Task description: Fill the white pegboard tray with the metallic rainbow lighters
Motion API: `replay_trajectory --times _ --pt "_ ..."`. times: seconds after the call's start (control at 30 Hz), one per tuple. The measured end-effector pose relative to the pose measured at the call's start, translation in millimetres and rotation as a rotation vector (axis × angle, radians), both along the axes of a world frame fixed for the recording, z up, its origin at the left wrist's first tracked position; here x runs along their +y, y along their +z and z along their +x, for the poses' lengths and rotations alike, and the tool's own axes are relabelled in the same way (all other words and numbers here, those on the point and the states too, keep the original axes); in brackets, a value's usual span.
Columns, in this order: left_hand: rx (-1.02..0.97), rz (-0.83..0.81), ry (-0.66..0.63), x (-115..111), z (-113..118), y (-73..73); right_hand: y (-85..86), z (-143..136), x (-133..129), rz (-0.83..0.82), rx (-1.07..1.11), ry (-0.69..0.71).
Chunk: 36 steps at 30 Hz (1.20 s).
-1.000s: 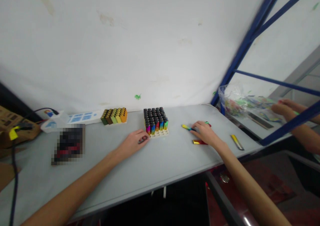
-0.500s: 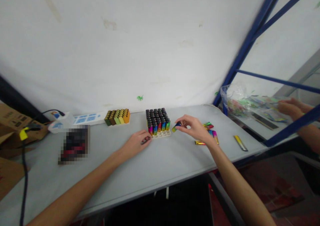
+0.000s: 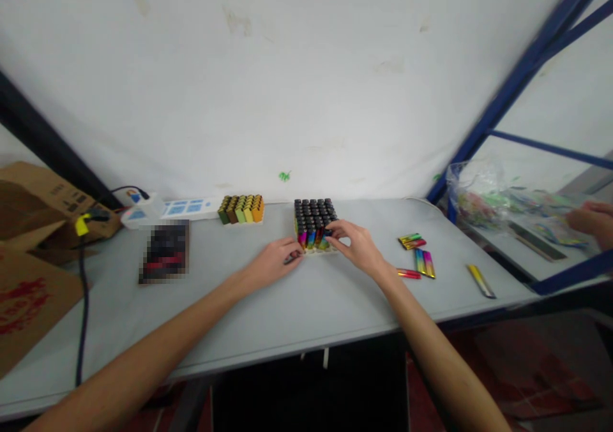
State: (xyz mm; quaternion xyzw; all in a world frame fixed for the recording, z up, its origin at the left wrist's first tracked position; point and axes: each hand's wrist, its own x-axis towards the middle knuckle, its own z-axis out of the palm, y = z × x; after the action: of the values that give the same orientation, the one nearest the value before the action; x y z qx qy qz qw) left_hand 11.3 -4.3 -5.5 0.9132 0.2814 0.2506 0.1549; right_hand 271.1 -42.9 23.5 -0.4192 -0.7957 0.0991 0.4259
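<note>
Rows of black-topped lighters with rainbow-coloured bodies stand upright in a pale tray at mid-table. My right hand pinches a lighter by its dark top, at the tray's front right corner. Its lower end is over or in the tray; I cannot tell which. My left hand rests at the front left corner with its fingers curled around a small dark object, whose kind I cannot make out. Loose lighters in metallic colours lie on the table to the right of my right hand.
A second block of green, yellow and orange lighters stands at the back left, beside a white power strip. A cutter-like yellow and silver object lies far right. Cardboard boxes and a black cable are left. Another person's hand shows beyond the blue frame.
My right hand has brought the lighter left to the tray's front right corner. My left hand stays at the front left corner. The whole view has shifted somewhat.
</note>
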Motion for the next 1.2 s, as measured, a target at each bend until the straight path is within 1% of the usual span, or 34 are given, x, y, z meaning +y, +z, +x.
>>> replay_trajectory --times 0.2,0.4,0.5,0.57,0.63,0.7,0.77,0.83,0.97,1.07,1.2 --pt "0.012 0.014 0.009 -1 1 -0.3 0.6 -6 1 0.049 0.002 0.013" --pt "0.021 0.007 0.004 -1 1 1.6 2.5 -10 6 -0.005 -0.049 0.062" --pt "0.03 0.014 0.004 -1 0 1.5 2.0 -11 8 0.016 -0.082 0.094" --pt "0.033 0.016 0.005 0 0 0.4 2.1 -10 6 0.076 -0.118 0.081" --pt "0.03 0.015 0.001 0 -1 -1.4 3.6 -8 1 0.116 -0.169 0.039" --pt "0.018 0.011 -0.004 1 -2 -3.2 6.7 -2 -5 0.087 -0.216 0.006" --pt "0.008 0.007 -0.009 2 -2 -4.5 10.4 8 -11 0.026 -0.24 -0.002" --pt "0.01 0.006 -0.01 3 -3 -5.1 13.5 24 -18 -0.011 -0.243 -0.015" --pt "0.014 0.006 -0.003 5 -2 -5.8 15.0 72 -37 -0.074 -0.307 -0.093" --pt "0.008 0.004 0.001 5 -2 -6.0 9.7 111 -61 -0.148 -0.387 -0.171" --pt "0.002 -0.011 -0.003 3 -1 -3.7 -6.3 154 -93 -0.209 -0.438 -0.253"
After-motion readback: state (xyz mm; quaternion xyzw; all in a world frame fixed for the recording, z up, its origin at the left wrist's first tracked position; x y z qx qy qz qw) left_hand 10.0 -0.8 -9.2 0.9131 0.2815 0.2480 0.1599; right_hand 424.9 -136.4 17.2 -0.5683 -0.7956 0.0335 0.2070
